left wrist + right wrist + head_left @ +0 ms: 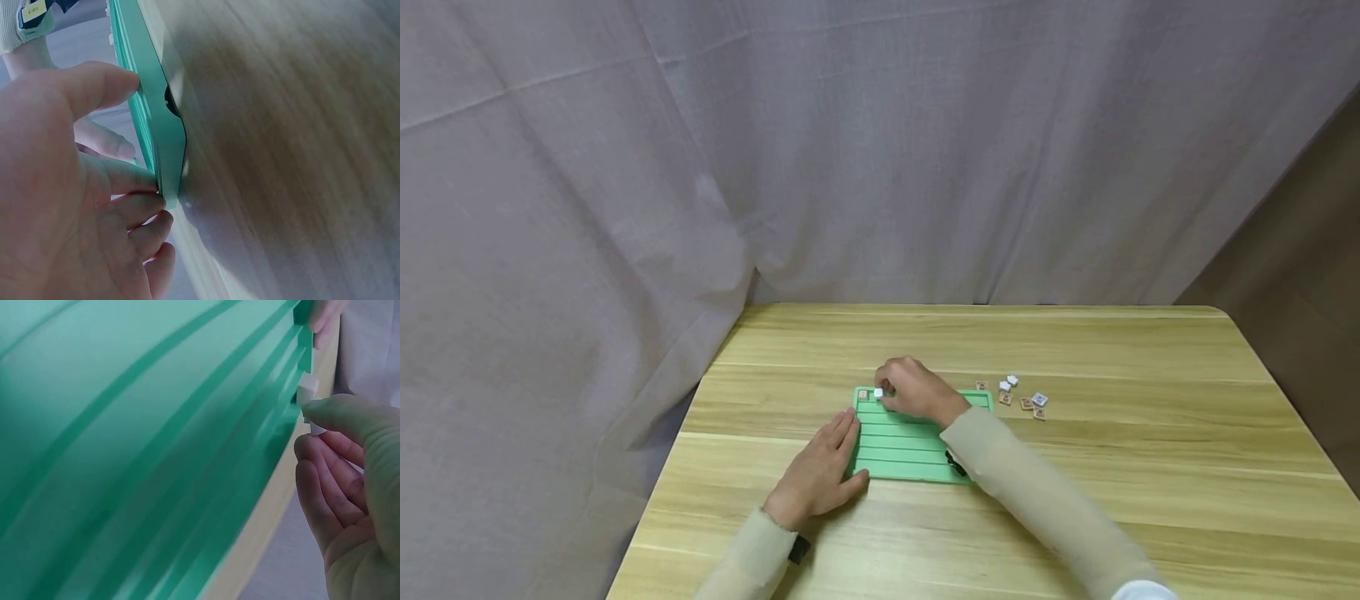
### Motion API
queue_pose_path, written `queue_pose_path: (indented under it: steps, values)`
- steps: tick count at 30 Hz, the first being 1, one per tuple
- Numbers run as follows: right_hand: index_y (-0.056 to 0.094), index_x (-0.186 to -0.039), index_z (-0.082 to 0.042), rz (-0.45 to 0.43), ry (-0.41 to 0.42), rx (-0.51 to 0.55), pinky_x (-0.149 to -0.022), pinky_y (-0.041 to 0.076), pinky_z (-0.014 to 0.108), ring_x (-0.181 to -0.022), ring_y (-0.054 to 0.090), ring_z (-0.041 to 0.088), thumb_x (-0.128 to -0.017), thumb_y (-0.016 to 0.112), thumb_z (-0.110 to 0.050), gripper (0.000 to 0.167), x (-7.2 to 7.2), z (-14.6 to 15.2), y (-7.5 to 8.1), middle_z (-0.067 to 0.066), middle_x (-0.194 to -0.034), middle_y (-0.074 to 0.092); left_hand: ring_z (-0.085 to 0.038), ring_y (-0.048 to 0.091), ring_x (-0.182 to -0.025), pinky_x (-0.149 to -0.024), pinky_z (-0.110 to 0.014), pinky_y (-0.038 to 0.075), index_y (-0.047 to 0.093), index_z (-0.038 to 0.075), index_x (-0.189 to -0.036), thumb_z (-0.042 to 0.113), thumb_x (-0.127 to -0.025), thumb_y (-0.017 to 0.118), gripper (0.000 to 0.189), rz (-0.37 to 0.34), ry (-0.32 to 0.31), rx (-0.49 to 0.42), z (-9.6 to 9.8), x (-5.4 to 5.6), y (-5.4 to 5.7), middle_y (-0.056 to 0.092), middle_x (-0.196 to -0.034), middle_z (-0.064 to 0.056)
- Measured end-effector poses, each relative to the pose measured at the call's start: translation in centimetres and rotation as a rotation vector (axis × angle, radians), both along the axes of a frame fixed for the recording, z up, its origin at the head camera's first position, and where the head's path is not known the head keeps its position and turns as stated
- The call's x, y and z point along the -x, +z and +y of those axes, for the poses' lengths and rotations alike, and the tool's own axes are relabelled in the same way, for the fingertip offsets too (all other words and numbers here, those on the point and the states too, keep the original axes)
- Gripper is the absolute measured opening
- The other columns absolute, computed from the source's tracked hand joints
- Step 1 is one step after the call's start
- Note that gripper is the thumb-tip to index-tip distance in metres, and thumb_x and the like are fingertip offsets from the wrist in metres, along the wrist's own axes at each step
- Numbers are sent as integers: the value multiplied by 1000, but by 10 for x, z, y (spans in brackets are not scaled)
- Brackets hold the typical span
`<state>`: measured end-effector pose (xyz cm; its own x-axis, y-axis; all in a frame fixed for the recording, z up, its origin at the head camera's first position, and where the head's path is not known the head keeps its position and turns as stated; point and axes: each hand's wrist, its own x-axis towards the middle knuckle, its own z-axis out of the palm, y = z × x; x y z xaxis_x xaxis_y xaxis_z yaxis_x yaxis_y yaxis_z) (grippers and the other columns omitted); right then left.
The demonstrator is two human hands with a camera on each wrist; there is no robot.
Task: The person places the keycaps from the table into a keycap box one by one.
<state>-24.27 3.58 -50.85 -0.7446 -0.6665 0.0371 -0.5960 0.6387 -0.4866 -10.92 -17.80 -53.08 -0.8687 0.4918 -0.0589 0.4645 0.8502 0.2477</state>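
A green ridged tray lies flat on the table. My right hand is over its far left part and pinches a small white tile between thumb and fingers. Just left of it, a beige tile sits in the top row at the corner; the right wrist view shows this tile close to the pinched one. My left hand rests against the tray's left side, fingers extended. In the left wrist view its thumb and fingertips touch the tray's green edge.
Several loose tiles lie right of the tray, some white, some beige with dark marks. One beige tile is by the tray's far right corner. A grey curtain hangs behind the wooden table.
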Motion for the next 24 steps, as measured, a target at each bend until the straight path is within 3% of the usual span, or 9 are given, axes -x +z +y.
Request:
queue_pose_path:
  steps: [7,24]
  values:
    - [79,-104,-5,-3,-17,-8,-77,63,25,-88,72,14,-92,79,-7,12,2,-7,-10,7,-100,77,-38,32,-160,-131,-49,33,32,-10,-161,42,-103,56,80,10,-6,0,-1,1,-1,30,-171,-25]
    - [79,-102,-7,77,-23,-63,-75,60,26,-85,64,12,-93,80,-11,10,0,-11,-12,4,-98,71,-38,31,-161,-131,-49,33,32,-9,-161,41,-103,57,81,-3,2,6,0,0,1,30,-172,-24]
